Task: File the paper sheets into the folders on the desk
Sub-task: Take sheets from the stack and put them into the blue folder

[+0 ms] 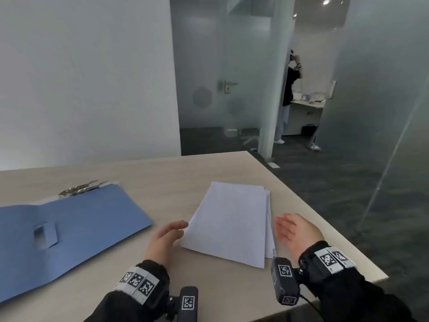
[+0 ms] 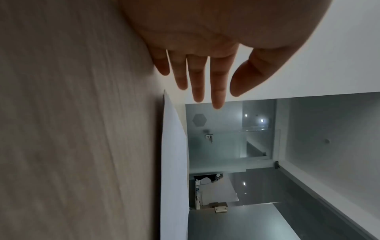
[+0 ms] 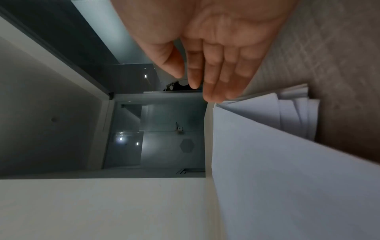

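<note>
A loose stack of white paper sheets point(image 1: 232, 221) lies on the light wooden desk point(image 1: 167, 180), its right edges fanned out. A blue folder point(image 1: 69, 231) lies spread wide on the left, with a metal clip point(image 1: 81, 188) at its far edge. My left hand point(image 1: 167, 238) hovers just left of the stack with straight fingers, empty. In the left wrist view the left hand point(image 2: 205, 78) shows spread fingers near the paper's edge point(image 2: 174, 154). My right hand point(image 1: 294, 231) stands edge-on just right of the stack, palm toward it, holding nothing. The right wrist view shows the right hand point(image 3: 207, 71) with straight fingers beside the sheets point(image 3: 287, 162).
The desk's right edge point(image 1: 325, 217) runs close beside my right hand, with dark carpet point(image 1: 348, 182) beyond. A white wall and a frosted glass door point(image 1: 222, 89) stand behind the desk. Another person point(image 1: 290, 89) stands far off in the room beyond.
</note>
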Demonstrator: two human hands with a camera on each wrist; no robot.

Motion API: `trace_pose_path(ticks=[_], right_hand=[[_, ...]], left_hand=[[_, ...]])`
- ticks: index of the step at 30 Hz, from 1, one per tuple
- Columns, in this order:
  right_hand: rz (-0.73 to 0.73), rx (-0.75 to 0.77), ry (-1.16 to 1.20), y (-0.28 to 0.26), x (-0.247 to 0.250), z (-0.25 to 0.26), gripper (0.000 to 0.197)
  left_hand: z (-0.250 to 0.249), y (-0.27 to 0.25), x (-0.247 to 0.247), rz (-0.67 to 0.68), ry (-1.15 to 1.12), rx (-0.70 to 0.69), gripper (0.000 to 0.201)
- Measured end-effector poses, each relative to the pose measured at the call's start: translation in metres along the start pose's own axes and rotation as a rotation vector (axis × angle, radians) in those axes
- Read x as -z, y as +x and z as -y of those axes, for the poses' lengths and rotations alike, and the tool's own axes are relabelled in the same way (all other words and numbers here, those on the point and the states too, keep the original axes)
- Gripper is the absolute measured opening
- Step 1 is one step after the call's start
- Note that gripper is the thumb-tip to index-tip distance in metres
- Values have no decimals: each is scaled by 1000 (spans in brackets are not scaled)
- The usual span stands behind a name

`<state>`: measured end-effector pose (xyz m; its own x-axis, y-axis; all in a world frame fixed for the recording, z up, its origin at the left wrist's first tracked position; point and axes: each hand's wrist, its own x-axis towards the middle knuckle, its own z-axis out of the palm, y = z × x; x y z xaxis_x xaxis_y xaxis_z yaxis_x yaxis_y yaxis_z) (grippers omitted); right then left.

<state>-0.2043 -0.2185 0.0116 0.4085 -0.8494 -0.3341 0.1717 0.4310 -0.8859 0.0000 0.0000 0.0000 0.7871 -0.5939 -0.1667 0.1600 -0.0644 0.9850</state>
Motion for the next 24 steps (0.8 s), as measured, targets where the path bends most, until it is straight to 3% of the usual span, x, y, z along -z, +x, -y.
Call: trace_pose_path(ticks=[4, 7, 13, 24], right_hand=[[10, -39, -40, 0, -2, 0, 33], [41, -92, -57, 1, -4, -3, 22], [38, -123, -100, 7, -6, -6, 30], [2, -99, -187, 11, -18, -1, 19]], left_hand=[[4, 12, -8, -30, 306, -105, 31], [7, 20, -19, 7, 545, -148, 43], [9, 37, -37, 48, 956, -119, 56], [-2, 26, -32, 93, 893, -127, 49]])
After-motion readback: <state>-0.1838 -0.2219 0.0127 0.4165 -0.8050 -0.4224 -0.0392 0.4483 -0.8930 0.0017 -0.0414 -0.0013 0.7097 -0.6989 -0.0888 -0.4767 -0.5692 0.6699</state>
